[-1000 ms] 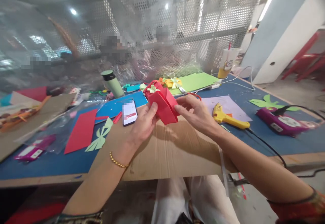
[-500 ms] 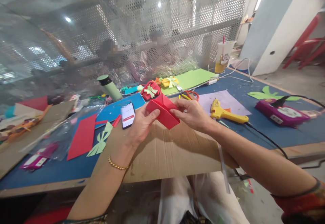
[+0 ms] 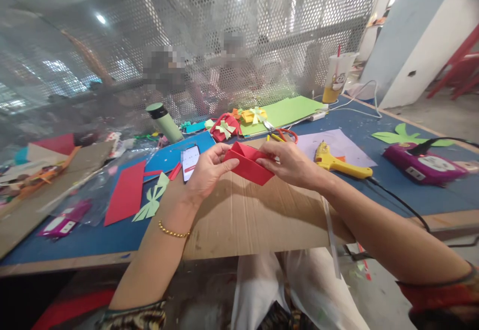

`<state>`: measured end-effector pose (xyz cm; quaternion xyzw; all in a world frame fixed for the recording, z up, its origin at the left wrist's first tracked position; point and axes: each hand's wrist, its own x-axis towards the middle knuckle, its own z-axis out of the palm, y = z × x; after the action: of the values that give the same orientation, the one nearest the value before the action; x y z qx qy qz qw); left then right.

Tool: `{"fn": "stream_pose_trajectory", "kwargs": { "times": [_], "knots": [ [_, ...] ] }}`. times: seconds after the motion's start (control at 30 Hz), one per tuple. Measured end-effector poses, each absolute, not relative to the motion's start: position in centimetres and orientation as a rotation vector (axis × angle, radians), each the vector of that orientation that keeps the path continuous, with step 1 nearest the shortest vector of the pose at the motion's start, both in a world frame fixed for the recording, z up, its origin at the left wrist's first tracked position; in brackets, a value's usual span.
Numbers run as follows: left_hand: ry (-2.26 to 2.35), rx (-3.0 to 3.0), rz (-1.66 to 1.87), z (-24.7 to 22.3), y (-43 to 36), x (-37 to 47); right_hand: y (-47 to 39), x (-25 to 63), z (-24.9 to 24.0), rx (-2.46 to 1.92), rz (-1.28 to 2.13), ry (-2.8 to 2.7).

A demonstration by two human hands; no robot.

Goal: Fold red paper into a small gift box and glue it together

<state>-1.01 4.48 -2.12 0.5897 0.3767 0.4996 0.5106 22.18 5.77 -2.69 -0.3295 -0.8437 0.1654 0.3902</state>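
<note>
Pinching an open-topped red paper box [image 3: 251, 169] between both hands [image 3: 210, 170] [image 3: 294, 165]

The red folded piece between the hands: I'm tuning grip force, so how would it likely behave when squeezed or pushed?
The red folded piece is probably light: the left hand and right hand hold it between thumbs and fingers. Its thin walls would likely flex or crease if squeezed hard. Its flat sides suggest sliding rather than rolling.

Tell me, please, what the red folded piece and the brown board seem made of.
Red folded piece: probably matte card or thin foam, from its sheenless faces and crisp folds. Brown board: most likely dull corrugated cardboard, from its faint parallel lines.
</note>
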Motion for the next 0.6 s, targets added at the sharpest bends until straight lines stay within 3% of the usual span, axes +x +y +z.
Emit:
{"fn": "stream_pose_trajectory", "kwargs": {
  "times": [0.17, 0.43, 0.6],
  "knots": [
    [0.951, 1.411, 1.116, -1.8, 4.4, -0.8, 5.9, 22.4, -2.5, -0.880, 0.510, -2.180],
    [1.065, 1.398, 1.262, -2.2, 4.7, -0.8, 6.3, 22.8, -2.6, -0.808, 0.559, -2.136],
    [1.057, 1.372, 1.343, -2.4, 5.0, -1.0, 7.0, 23.1, -3.4, -0.730, 0.428, -2.110]
  ]
}}
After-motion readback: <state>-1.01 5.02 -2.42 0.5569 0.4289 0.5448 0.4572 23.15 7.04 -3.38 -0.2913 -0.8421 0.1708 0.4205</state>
